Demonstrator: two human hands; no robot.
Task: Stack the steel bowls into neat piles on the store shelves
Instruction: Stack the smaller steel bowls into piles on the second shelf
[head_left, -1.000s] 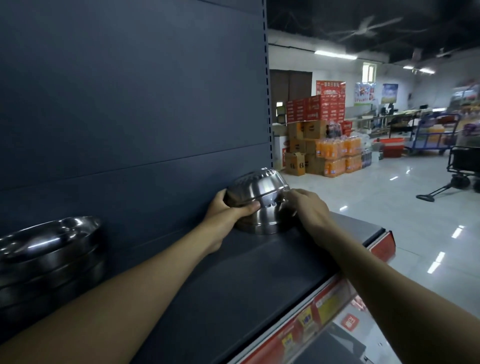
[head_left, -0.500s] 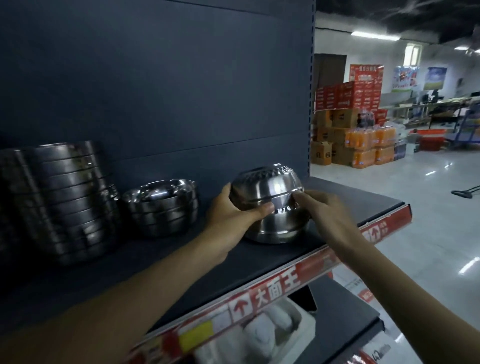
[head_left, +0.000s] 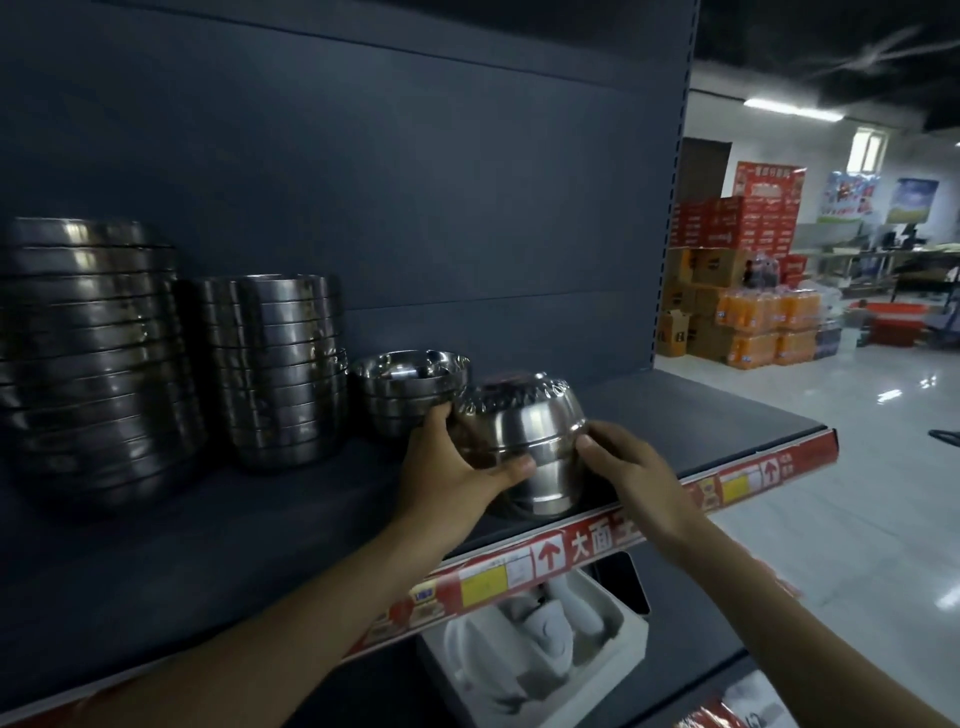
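three bowl piles (head_left: 265, 369) left of held bowls (head_left: 524, 441) on shelf (head_left: 675, 415).

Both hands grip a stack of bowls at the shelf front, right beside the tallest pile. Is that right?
Not quite. The head view shows the left hand and right hand gripping the stack at the shelf front, but beside the shortest pile; the tallest pile stands farthest left.

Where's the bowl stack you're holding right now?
Head view, centre: the held bowl stack is between the left hand and right hand, near the shelf front, right of the short pile.
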